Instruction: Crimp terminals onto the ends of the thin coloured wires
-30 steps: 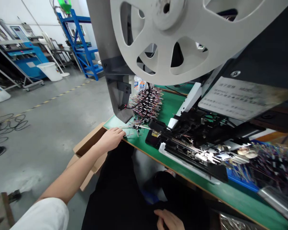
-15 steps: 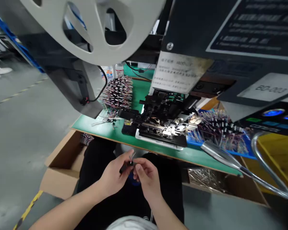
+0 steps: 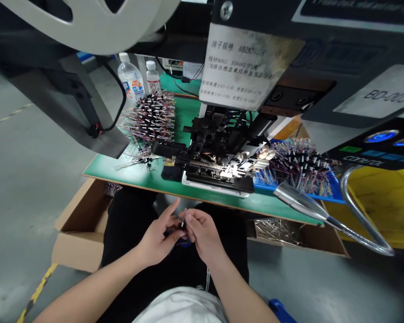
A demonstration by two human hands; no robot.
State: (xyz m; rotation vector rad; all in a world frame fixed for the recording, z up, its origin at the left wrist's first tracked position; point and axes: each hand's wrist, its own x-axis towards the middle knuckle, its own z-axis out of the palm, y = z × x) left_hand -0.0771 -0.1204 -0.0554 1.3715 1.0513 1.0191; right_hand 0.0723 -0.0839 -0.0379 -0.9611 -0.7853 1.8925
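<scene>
Over my lap, just below the bench edge, my left hand (image 3: pixel 160 240) pinches a small wire harness (image 3: pixel 182 224) by its dark sleeve, with the index finger stretched out. My right hand (image 3: pixel 202 231) has its thumb and fingers closed on the thin wire ends at the top of the same harness. The fingers partly hide the piece. Beyond my hands stands a black terminal crimping machine (image 3: pixel 218 157), its working area brightly lit. Similar harnesses lie in a large pile (image 3: pixel 151 116) left of it, with a few loose ones in front.
A blue tray (image 3: pixel 336 190) on the right holds more harnesses. A bendable metal lamp (image 3: pixel 299 202) juts over the green bench (image 3: pixel 134 178). Cardboard boxes stand below, one at left (image 3: pixel 77 251) and one at right (image 3: pixel 326 240). Two bottles (image 3: pixel 131 78) stand behind the pile.
My right hand has moved up to grip the harness's wire ends, and my left index finger has straightened. The camera view has shifted, showing the bottles more fully.
</scene>
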